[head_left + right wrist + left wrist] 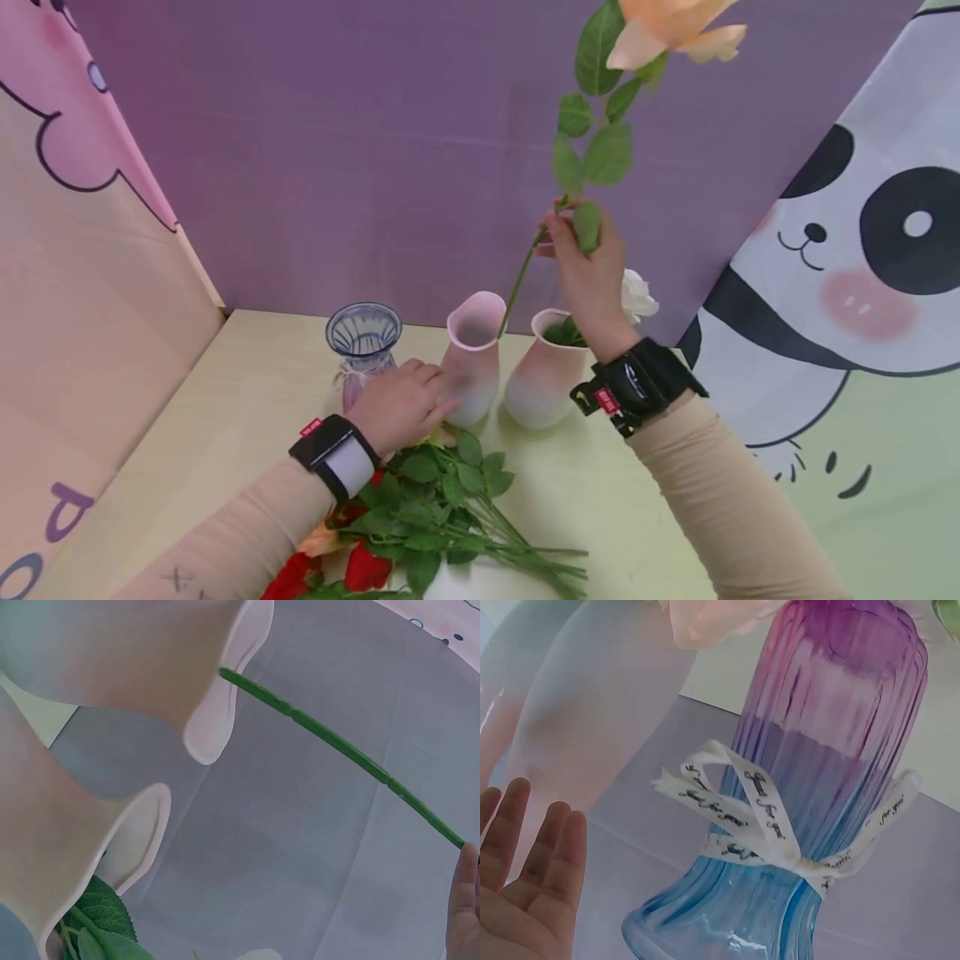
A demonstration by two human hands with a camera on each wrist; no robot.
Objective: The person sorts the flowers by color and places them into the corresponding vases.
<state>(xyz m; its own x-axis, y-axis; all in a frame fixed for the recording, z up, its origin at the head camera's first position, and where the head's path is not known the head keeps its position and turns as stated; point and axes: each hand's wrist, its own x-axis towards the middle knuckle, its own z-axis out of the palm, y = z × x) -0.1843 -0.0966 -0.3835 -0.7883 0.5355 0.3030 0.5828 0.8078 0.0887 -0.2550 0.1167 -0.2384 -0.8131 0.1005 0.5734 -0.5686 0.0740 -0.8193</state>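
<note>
My right hand (592, 271) pinches the green stem of a peach rose (671, 33) held upright. The stem's lower end is beside the rim of the middle pink-and-white vase (474, 379); the right wrist view shows the stem (341, 742) crossing in front of that mouth. My left hand (401, 404) reaches to the same vase's side with its fingers fairly straight; whether they touch it is unclear. To the left stands a blue-purple glass vase (817, 772) with a printed ribbon bow (757, 802), partly hidden by my left hand.
Another pink-and-white vase (542, 387) on the right holds leaves and a white flower (637, 296). Several red and peach roses with green stems (517, 542) lie in a pile on the table (202, 425) in front. A purple backdrop (360, 150) rises behind.
</note>
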